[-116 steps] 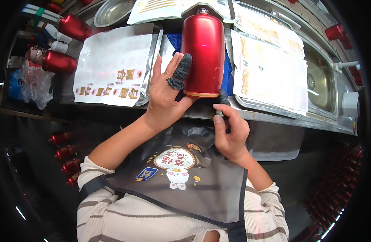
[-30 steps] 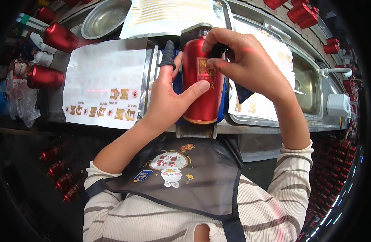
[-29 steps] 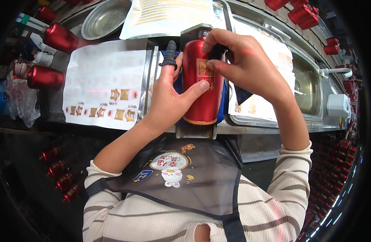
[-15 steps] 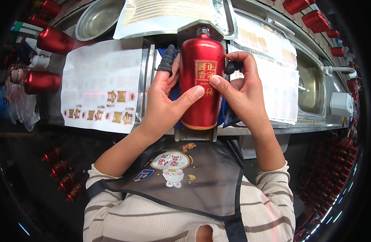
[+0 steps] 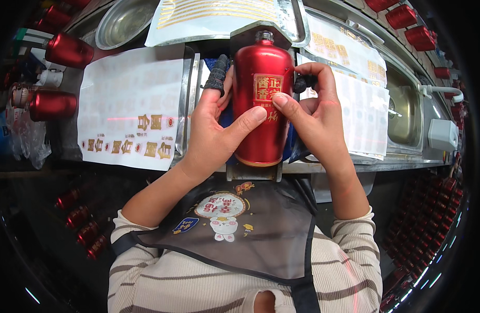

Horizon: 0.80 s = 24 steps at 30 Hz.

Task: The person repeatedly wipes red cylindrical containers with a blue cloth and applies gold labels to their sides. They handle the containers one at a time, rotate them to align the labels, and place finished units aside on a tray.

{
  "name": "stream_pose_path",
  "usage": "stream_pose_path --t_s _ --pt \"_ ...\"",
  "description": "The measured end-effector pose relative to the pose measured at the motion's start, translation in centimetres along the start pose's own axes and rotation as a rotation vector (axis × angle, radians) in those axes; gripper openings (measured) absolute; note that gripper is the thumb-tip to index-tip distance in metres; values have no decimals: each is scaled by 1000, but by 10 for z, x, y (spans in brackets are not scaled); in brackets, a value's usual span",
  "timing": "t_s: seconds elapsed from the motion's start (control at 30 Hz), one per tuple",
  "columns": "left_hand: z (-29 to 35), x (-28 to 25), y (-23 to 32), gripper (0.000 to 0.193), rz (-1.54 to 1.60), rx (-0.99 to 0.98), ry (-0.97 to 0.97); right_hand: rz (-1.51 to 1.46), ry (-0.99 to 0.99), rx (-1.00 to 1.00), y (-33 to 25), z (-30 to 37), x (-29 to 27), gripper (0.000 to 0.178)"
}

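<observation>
A glossy red bottle (image 5: 258, 138) with a clear neck lies on a metal stand in front of me, its neck pointing away. Gold characters decorate its upper face. My left hand (image 5: 214, 122) grips the bottle's left side, the thumb pressing on its front below the gold panel. Opposite it, my right hand (image 5: 318, 112) holds the right side, with its thumb on the lower edge of that panel. Black wrapping covers a finger on each hand. The fingers behind the bottle are partly hidden.
White transfer sheets with gold characters lie to the left (image 5: 130, 104) and right (image 5: 360, 112). Beyond the bottle is a tray of gold strips (image 5: 214, 21). A metal bowl (image 5: 126, 23) stands far left; a sink (image 5: 404, 117) is at right. Red bottles surround the bench.
The view has shifted slightly. Both thumbs remain on the bottle, the right one a little higher against the gold panel. The grip looks otherwise the same.
</observation>
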State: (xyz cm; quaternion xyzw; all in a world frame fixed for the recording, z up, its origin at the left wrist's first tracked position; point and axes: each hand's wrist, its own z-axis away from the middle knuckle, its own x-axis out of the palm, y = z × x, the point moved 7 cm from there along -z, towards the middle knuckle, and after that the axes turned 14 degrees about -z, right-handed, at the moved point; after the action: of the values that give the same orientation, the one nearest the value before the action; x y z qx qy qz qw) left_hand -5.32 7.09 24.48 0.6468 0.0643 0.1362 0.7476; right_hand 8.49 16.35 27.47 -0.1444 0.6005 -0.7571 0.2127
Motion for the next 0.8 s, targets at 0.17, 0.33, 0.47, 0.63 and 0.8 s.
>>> stream_pose_path --t_s 0.17,0.33,0.47,0.63,0.8 --pt "-1 -6 -8 61 235 -71 40 -187 43 50 14 -8 -16 38" --pt "1 -14 -5 58 130 -81 -13 -829 179 327 56 -23 -68 22" --pt "7 1 6 76 -40 44 -25 -637 201 156 29 -10 -56 32" --pt "6 2 8 79 -76 73 -18 192 -104 -475 -48 31 -1 28" --pt "9 -3 2 82 -123 49 -13 501 -13 -895 -69 -20 13 23"
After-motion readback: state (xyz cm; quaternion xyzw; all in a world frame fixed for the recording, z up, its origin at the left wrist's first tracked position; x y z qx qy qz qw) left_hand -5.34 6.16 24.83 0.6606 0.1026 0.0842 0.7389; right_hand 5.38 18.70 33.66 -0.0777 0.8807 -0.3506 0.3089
